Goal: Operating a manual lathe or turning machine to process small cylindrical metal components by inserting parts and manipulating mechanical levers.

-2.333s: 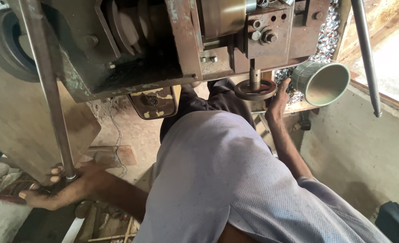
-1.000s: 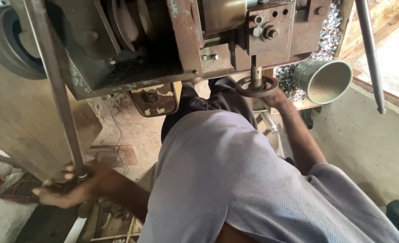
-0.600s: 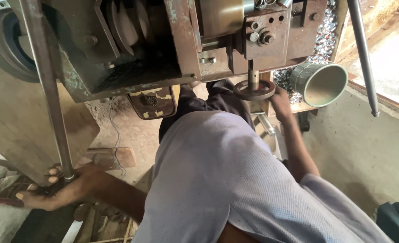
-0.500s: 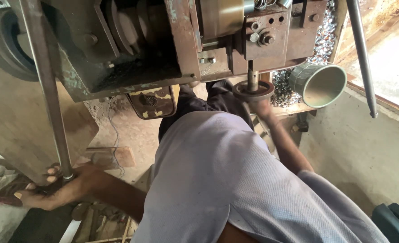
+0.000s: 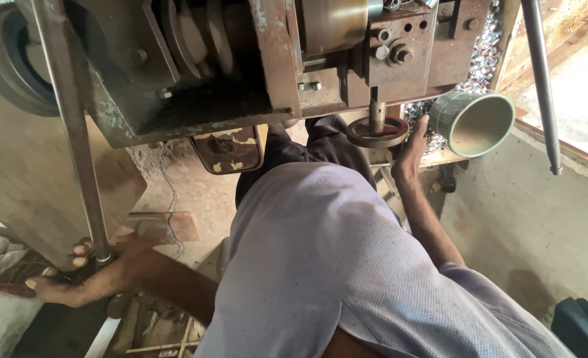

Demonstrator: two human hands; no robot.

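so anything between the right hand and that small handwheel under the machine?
Nothing visible. The right hand is already at the handwheel, fingers up against its right rim. The grey cup sits further right, clear of both.

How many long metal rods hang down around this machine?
2. One rod on the left, its lower end at the left hand; one rod on the right, hanging free beside the grey cup. Others may be hidden.

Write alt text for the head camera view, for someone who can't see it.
Seen from above, a person in a pale shirt sits at a rusty metal machine, left hand at the foot of a long steel lever and right hand by a small handwheel. A grey-green pipe mouth juts out alongside.
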